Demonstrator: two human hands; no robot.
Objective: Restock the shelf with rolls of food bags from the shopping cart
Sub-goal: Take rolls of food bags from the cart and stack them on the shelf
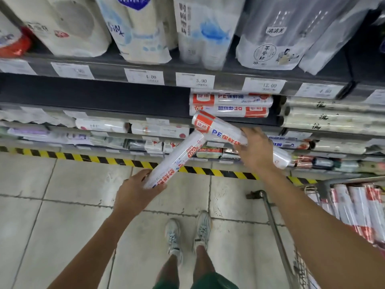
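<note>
My left hand (137, 191) grips the lower end of a white and red roll of food bags (179, 156) that slants up to the right. My right hand (255, 152) holds a second roll (216, 127), its red end pointing up-left at the shelf (93, 97). The two rolls nearly touch in front of the shelf edge. Two matching rolls (231, 105) lie stacked on the dark shelf just above them. The shopping cart (270, 207) stands at the lower right with several more rolls (358, 205) inside.
Packs of paper tissue (137, 28) fill the shelf above, with price tags (194, 80) along its edge. Dark rolls (325, 113) sit right of the stacked pair. Lower shelves hold small packs. Yellow-black tape (83, 157) marks the tiled floor. My feet (187, 232) stand below.
</note>
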